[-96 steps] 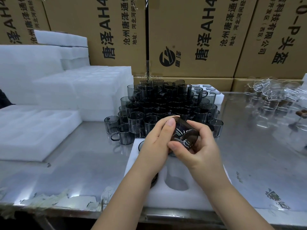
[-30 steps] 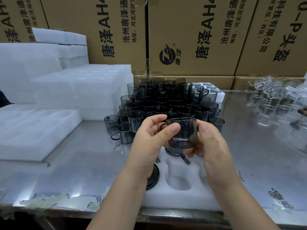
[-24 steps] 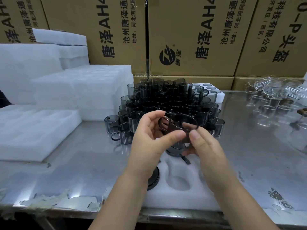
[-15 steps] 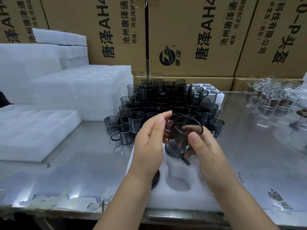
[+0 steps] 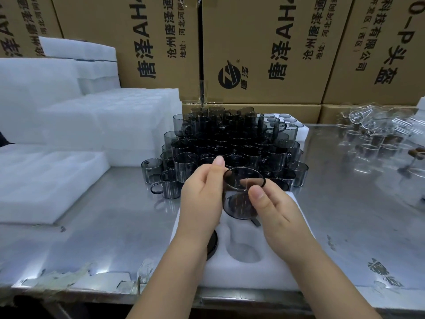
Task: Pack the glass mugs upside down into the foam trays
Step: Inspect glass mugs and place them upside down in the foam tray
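Observation:
I hold one smoky grey glass mug [image 5: 241, 199] between both hands, tilted, its round mouth turned up toward me. My left hand [image 5: 202, 199] grips its left side with the forefinger pointing up. My right hand [image 5: 276, 212] pinches the right side, thumb on the front wall. The mug hangs just above the white foam tray [image 5: 257, 275] at the table's front edge. An empty round pocket [image 5: 243, 252] lies below it. A dark upside-down mug [image 5: 212, 244] sits in the left pocket, partly hidden by my left forearm.
A dense pile of grey mugs [image 5: 230, 143] stands behind the tray. Stacks of white foam trays [image 5: 103, 125] fill the left side. Clear glassware [image 5: 379, 134] lies at the right on the steel table [image 5: 115, 222]. Cardboard boxes [image 5: 259, 47] wall the back.
The mug has been turned in my hands from upright to tilted with its mouth toward me and has come lower toward the tray. Both hands have stayed on it.

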